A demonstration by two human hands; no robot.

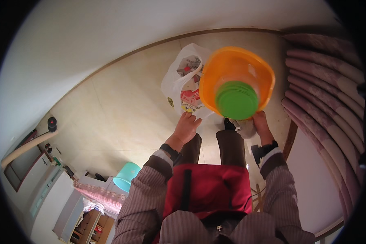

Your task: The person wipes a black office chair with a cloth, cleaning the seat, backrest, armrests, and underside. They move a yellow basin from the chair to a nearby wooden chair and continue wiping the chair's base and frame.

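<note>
A white plastic bag stands upright on the floor ahead of me, its mouth gaping. Inside it are several small packages and papers, one of them red and pink. With fingers curled, my left hand grips the bag's near edge. An orange basin is tilted to the right of the bag and overlaps it in view. The basin holds a round green plastic piece, maybe a tub or lid. My right hand is closed on the basin's near rim. Below that hand hangs a greyish cloth.
A patterned pinkish curtain hangs at the right. The wall's skirting runs behind the bag. At the lower left stand a turquoise bucket and an open wooden cabinet. Red fabric covers my lap.
</note>
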